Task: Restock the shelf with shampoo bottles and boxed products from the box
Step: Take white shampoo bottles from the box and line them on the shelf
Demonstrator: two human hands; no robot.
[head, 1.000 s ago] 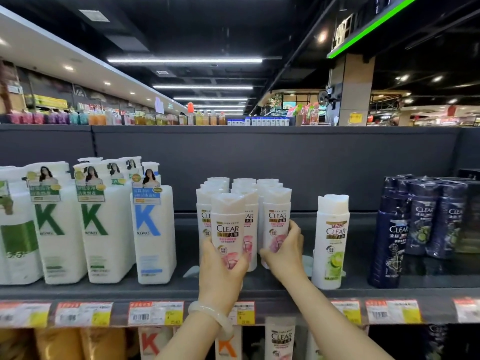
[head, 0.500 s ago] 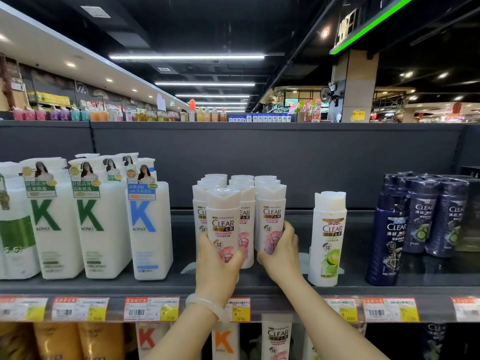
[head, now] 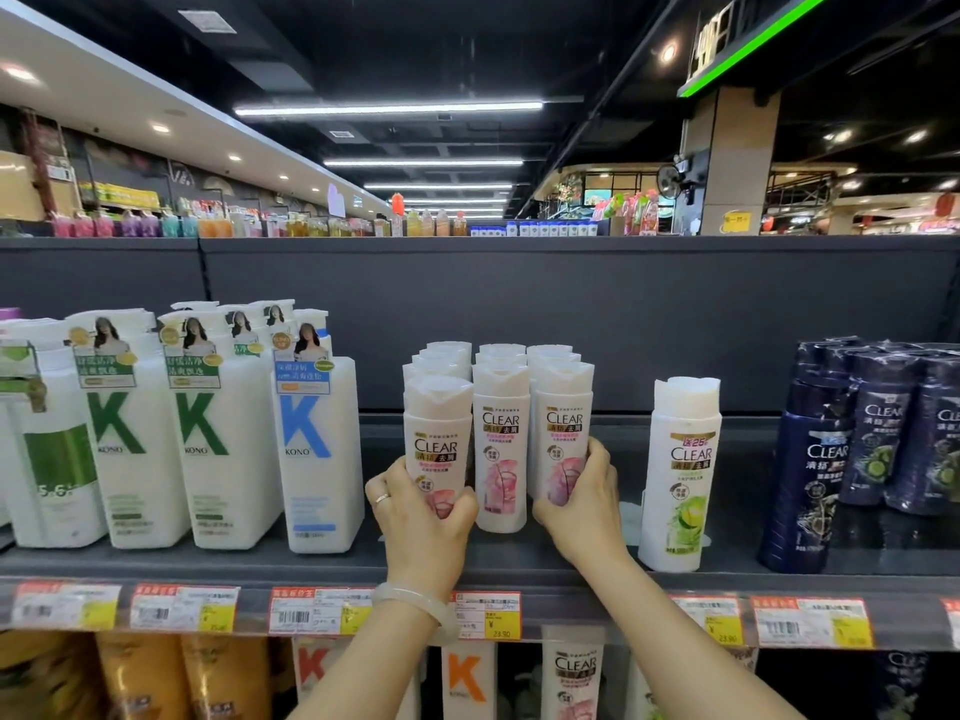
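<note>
Three rows of white CLEAR shampoo bottles with pink labels stand mid-shelf on the dark shelf point(head: 519, 569). My left hand point(head: 421, 517) grips the front left pink bottle point(head: 437, 439) around its lower half. My right hand point(head: 582, 506) is wrapped around the lower half of the front right pink bottle point(head: 563, 433). Between them the front middle pink bottle point(head: 500, 449) stands untouched. A single white CLEAR bottle with a green label point(head: 683, 470) stands apart to the right. The supply box is out of view.
Large white KONO pump bottles point(head: 317, 454) crowd the shelf to the left. Dark blue CLEAR bottles point(head: 821, 459) stand at the right. Price tags point(head: 485, 615) line the shelf edge. More bottles fill the shelf below. Gaps lie on either side of the green-label bottle.
Both hands have stayed on the front pink bottles; the left bottle now stands level with its neighbours in the front row. The camera has shifted slightly.
</note>
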